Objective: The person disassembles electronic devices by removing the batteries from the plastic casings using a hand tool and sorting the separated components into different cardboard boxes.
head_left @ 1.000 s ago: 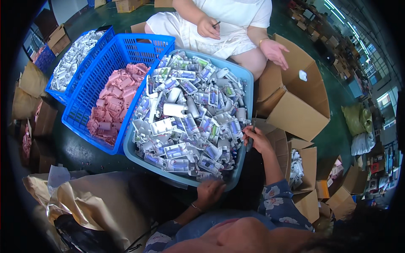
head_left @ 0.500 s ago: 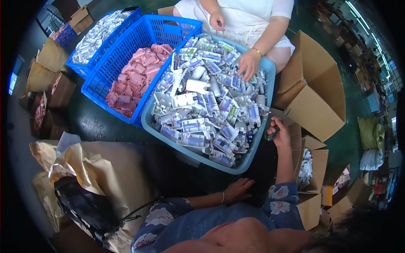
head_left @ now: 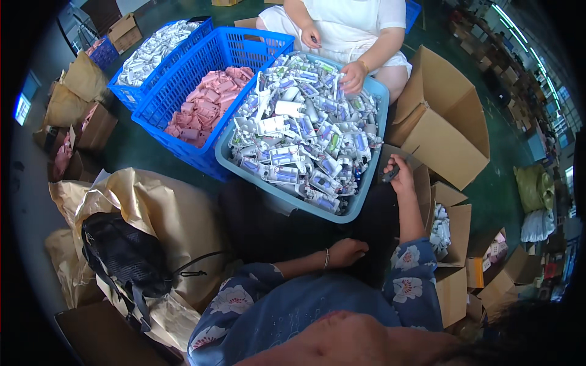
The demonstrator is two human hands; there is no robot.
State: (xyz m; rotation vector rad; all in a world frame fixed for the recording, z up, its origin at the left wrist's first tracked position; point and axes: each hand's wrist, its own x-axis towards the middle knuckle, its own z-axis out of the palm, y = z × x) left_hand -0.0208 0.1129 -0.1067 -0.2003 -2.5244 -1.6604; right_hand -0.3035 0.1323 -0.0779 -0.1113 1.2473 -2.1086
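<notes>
My right hand (head_left: 400,175) is closed around a slim black-handled tool (head_left: 390,175) with a thin shaft, beside the tub's right edge. My left hand (head_left: 348,252) lies low over my dark-clothed lap, its fingers curled in, with nothing visible in them. In front of me stands a light-blue plastic tub (head_left: 244,172), heaped with white plastic housings (head_left: 287,155). Many of these contain purple or green cylinders and thin wires. Across the tub, a co-worker's hand (head_left: 354,77) reaches onto the heap; their other hand (head_left: 311,36) holds a small dark thing.
Left of the tub, a blue crate (head_left: 201,155) contains pink plastic parts (head_left: 210,100); another blue crate (head_left: 125,97) behind holds white parts. A gold bag (head_left: 177,213) with a black mesh bag (head_left: 125,256) stands near left. Open cardboard boxes (head_left: 439,134) line the right.
My right hand has risen slightly with the tool, and my left hand's fingers have curled in. The co-worker's hand has moved back toward the tub's far edge. The whole view has shifted somewhat.
</notes>
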